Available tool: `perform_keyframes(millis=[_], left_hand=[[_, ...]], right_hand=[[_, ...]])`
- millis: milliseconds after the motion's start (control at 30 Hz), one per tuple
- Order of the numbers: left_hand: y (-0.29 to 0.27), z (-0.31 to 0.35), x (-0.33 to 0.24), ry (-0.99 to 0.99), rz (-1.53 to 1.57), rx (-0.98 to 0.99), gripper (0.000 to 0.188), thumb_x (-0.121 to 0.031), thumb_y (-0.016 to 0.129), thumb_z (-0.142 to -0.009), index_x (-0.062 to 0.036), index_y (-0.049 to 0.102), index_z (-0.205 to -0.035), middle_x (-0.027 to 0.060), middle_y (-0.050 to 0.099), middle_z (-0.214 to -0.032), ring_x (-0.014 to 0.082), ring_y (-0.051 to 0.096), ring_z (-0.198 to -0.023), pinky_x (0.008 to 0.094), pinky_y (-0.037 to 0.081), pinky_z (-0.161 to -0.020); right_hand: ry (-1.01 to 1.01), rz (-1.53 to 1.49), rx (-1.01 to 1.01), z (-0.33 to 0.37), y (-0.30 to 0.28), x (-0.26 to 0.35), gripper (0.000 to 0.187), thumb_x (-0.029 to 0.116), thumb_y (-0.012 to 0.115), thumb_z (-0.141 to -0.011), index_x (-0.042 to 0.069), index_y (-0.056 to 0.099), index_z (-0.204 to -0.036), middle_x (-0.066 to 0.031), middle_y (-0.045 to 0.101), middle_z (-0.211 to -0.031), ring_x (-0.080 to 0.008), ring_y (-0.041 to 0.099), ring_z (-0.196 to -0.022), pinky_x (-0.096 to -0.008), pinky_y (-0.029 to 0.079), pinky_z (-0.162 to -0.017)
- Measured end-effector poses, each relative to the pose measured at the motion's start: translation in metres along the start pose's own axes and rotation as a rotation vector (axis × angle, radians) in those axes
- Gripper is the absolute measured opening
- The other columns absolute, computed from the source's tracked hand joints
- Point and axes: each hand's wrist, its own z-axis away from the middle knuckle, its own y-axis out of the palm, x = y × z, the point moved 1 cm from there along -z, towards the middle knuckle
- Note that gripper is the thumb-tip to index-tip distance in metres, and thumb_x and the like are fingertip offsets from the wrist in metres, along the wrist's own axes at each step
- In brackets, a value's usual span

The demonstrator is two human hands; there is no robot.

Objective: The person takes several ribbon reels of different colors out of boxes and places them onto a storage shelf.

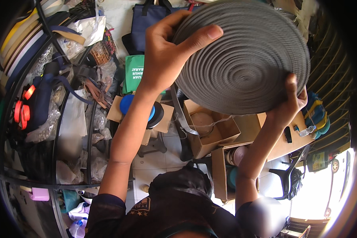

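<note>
Held up before me is a large roll of dark grey webbing (242, 67), wound flat in tight rings. My left hand (168, 51) grips its left edge, thumb across the flat face and fingers hidden behind. At the lower right edge my right hand (288, 105) is closed on the rim, thumb on the face. A loose grey strap end (180, 111) hangs below the roll's left side. Beneath it stands an open cardboard box (214, 137), with a round roll inside. Left of that, blue and black rolls (133, 106) sit in another open carton.
A black metal shelf (55, 146) on the left carries strap rolls, plastic bags and an orange-red roll (23, 113). A green bag (134, 73) and a navy bag (146, 27) are at the back. To the right are a table (301, 139) with a bottle and a black chair (287, 180).
</note>
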Motion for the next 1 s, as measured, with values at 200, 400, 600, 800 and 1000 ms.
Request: perform_keyframes(millis=[200, 400, 600, 800, 1000], left_hand=[[-0.005, 0.031, -0.035, 0.001, -0.018, -0.288, 0.02, -0.021, 0.075, -0.085, -0.0038, 0.067, -0.092, -0.0059, 0.062, -0.082, 0.0025, 0.051, -0.076, 0.0196, 0.039, -0.073], [-0.022, 0.065, -0.085, 0.176, -0.14, -0.228, 0.029, -0.016, 0.083, -0.075, -0.0004, 0.067, -0.093, 0.0029, 0.07, -0.082, 0.0074, 0.064, -0.071, 0.021, 0.05, -0.065], [0.004, 0.106, -0.105, 0.072, 0.023, -0.48, 0.025, -0.015, 0.075, -0.084, -0.0014, 0.06, -0.099, -0.0013, 0.063, -0.083, 0.0055, 0.056, -0.072, 0.0207, 0.045, -0.066], [-0.001, 0.118, -0.137, 0.191, 0.035, -0.617, 0.02, -0.01, 0.07, -0.087, -0.002, 0.061, -0.103, -0.0017, 0.061, -0.087, 0.0056, 0.055, -0.076, 0.0215, 0.046, -0.071], [-0.025, 0.133, -0.174, 0.301, -0.404, -0.528, 0.033, -0.013, 0.078, -0.078, 0.0008, 0.062, -0.103, 0.0025, 0.061, -0.088, 0.01, 0.055, -0.077, 0.0242, 0.046, -0.071]], right_hand=[[0.22, -0.463, -0.23, 0.054, 0.059, 0.027, 0.045, 0.035, 0.057, -0.094, 0.001, 0.057, -0.123, -0.0115, 0.058, -0.124, -0.0269, 0.053, -0.117, -0.0458, 0.041, -0.102], [0.269, -0.494, -0.269, 0.087, 0.058, 0.041, 0.048, 0.04, 0.059, -0.092, 0.009, 0.055, -0.128, -0.0076, 0.054, -0.128, -0.0271, 0.049, -0.12, -0.0448, 0.035, -0.106], [0.389, -0.605, -0.28, 0.129, 0.097, 0.087, 0.054, 0.041, 0.056, -0.094, 0.003, 0.049, -0.131, -0.01, 0.05, -0.129, -0.0254, 0.048, -0.119, -0.0436, 0.04, -0.102], [0.403, -0.495, -0.117, 0.142, 0.079, 0.066, 0.052, 0.042, 0.049, -0.095, 0.006, 0.048, -0.133, -0.0099, 0.05, -0.132, -0.0258, 0.045, -0.123, -0.0436, 0.036, -0.105], [0.139, -0.469, 0.377, 0.089, 0.066, 0.074, 0.06, 0.02, 0.071, -0.081, -0.003, 0.046, -0.13, -0.0119, 0.059, -0.117, -0.0205, 0.054, -0.11, -0.0353, 0.039, -0.098]])
